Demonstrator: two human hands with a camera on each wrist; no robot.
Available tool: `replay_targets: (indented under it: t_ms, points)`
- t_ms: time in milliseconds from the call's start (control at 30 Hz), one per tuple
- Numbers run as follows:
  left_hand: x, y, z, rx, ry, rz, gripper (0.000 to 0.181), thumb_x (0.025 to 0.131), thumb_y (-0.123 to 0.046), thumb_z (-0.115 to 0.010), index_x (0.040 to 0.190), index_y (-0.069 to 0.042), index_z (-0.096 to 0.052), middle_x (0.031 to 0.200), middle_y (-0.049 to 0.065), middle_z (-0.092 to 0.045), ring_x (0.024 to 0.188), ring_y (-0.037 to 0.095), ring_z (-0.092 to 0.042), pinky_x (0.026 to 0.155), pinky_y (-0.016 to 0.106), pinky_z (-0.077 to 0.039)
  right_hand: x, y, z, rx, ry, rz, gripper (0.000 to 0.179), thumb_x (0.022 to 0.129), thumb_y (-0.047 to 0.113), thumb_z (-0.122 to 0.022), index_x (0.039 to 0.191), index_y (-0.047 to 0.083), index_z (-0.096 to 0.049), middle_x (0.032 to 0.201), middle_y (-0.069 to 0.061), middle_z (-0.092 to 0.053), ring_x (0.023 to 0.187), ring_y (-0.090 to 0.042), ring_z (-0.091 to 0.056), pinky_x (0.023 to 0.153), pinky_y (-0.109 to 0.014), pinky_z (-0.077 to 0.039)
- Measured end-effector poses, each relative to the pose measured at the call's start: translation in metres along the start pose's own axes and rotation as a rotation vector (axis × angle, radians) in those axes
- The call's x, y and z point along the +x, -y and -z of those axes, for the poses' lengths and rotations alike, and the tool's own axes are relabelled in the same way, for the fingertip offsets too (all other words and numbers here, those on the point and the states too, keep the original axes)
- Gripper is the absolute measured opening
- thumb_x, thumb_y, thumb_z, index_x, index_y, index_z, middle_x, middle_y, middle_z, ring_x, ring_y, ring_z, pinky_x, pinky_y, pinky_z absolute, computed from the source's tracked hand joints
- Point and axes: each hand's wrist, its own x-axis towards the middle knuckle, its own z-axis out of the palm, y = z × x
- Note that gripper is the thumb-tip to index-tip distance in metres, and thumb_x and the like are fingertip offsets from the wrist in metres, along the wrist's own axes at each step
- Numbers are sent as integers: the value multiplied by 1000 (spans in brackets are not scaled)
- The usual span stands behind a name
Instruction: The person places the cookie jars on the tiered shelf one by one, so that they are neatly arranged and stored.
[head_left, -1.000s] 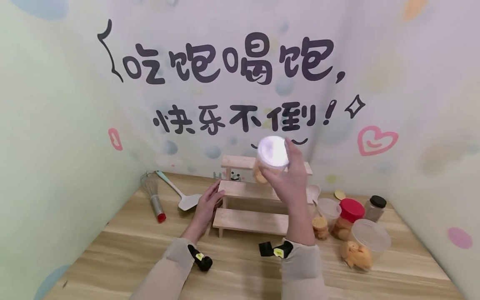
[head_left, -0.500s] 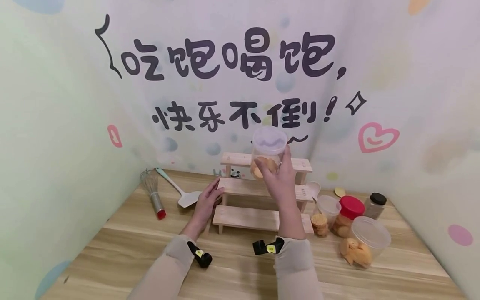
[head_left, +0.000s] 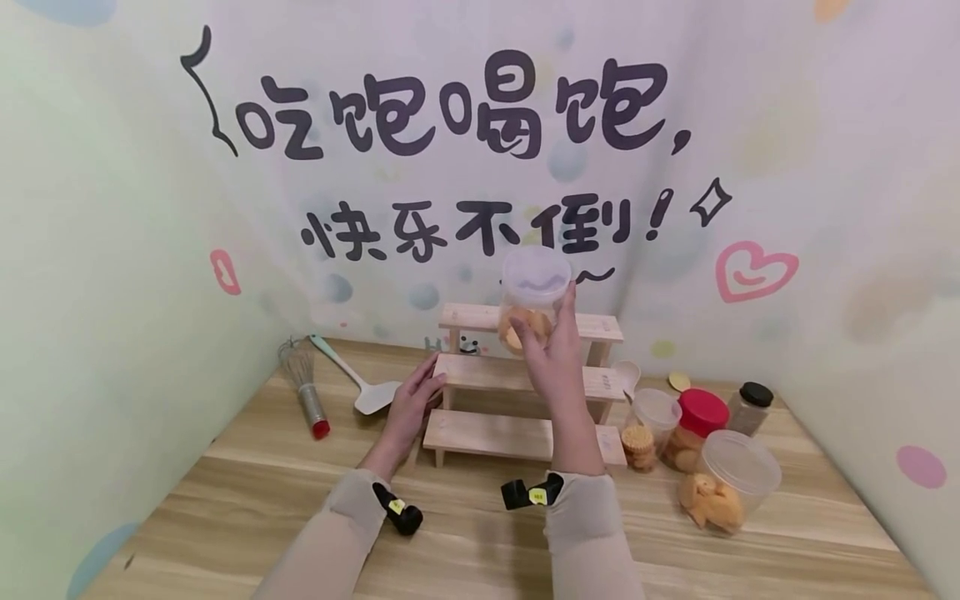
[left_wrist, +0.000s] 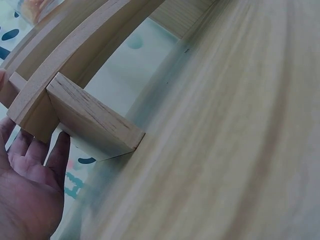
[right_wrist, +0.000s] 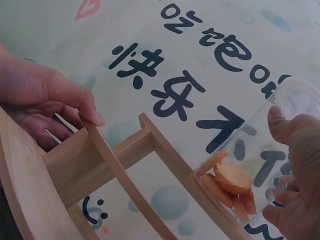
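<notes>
A three-tier wooden display stand (head_left: 487,429) stands on the table. My left hand (head_left: 410,414) grips the left end of its middle step, with the thumb on the board's edge in the right wrist view and the other fingers (left_wrist: 59,155) beneath and behind it in the left wrist view. In my right hand (head_left: 558,358) is a clear, lidded plastic jar (right_wrist: 270,150), held upright between thumb and fingers. Orange-brown crackers (right_wrist: 232,180) lie at its bottom. The jar is at the top step (head_left: 472,317); whether its base touches the board I cannot tell.
To the right stand a small clear jar (head_left: 656,412), a red-lidded jar (head_left: 702,417), a black-lidded jar (head_left: 750,408) and a tilted clear jar of snacks (head_left: 738,467). On the left lie a whisk (head_left: 307,387) and a white spatula (head_left: 375,397). A printed cloth hangs behind.
My right hand has shifted left with the jar, which has gone from tilted, lid facing me, to more upright. In the last half second it barely moves. My left hand stays on the stand.
</notes>
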Motion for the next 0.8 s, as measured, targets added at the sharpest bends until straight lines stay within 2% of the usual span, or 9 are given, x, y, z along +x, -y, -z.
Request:
replay_targets:
  t_ms: [133,267,400,600,800]
  points:
    - [0,1,1,6,3,4,61,103,-29,-59,158,-20,-35,162,3,-31,141,25,-41,113,45,-36,-1,0,0,-32,10,-25,99,96,47,-65,163,15,1,166,-8,-18,151,-21,-18,120,-45,-21]
    - [0,0,1,12,-7,2,61,102,-31,-61,157,-21,-38,161,2,-34,140,24,-43,112,46,-37,-2,-1,-1,-78,21,-27,91,100,41,-61,163,9,-4,164,-14,-24,150,-26,-24,120,-45,-23]
    - [0,0,1,21,-9,-6,63,100,-34,-63,157,-20,-38,160,2,-36,139,24,-45,111,46,-38,-1,-3,1,-108,42,-33,87,101,36,-60,162,5,-6,164,-13,-24,150,-28,-25,121,-45,-21]
    - [-3,-5,0,24,-1,4,61,103,-28,-60,158,-18,-36,161,5,-32,141,26,-42,112,47,-37,-1,-3,3,-104,85,-65,85,101,36,-61,161,3,-10,165,-11,-22,150,-28,-24,121,-44,-20]
    - [-6,-15,-2,57,18,11,61,105,-23,-56,159,-12,-31,162,10,-29,142,28,-40,111,48,-38,-3,-8,-5,-138,175,-132,76,102,30,-61,159,0,-20,163,-16,-25,144,-33,-37,115,-43,-33]
